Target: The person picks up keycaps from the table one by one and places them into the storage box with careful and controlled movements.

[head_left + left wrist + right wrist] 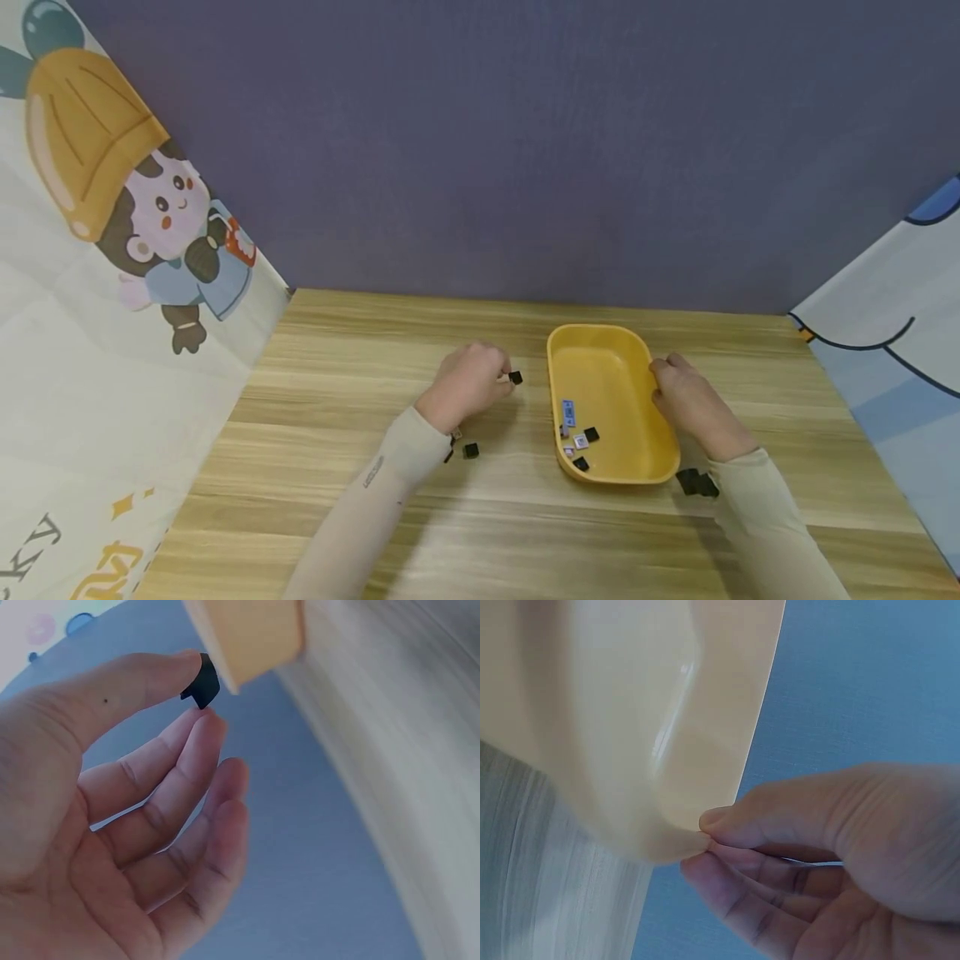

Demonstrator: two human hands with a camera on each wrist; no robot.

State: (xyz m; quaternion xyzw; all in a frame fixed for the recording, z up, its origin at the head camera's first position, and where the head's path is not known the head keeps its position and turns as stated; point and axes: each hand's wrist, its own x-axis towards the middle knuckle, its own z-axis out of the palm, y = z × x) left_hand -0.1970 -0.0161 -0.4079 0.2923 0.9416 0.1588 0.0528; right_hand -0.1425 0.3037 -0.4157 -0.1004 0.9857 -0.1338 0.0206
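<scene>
Between thumb and fingertips, my left hand (471, 377) pinches a small black cube (516, 377), just left of the yellow tray (600, 333). The left wrist view shows the same black piece (204, 681) at the thumb tip, with the other fingers loosely bent below. My right hand (686, 400) grips the tray's right rim, thumb on one side and fingers on the other, as the right wrist view shows. Inside the tray, near its front left corner, lie a blue piece (568, 413), a white tile (581, 442) and several small black and pale pieces.
Another black cube (471, 451) lies on the wooden table (337, 375) beside the left sleeve, with more small pieces partly hidden by that wrist. Black pieces (697, 482) lie by the right cuff. A dark blue panel (525, 167) stands behind the table.
</scene>
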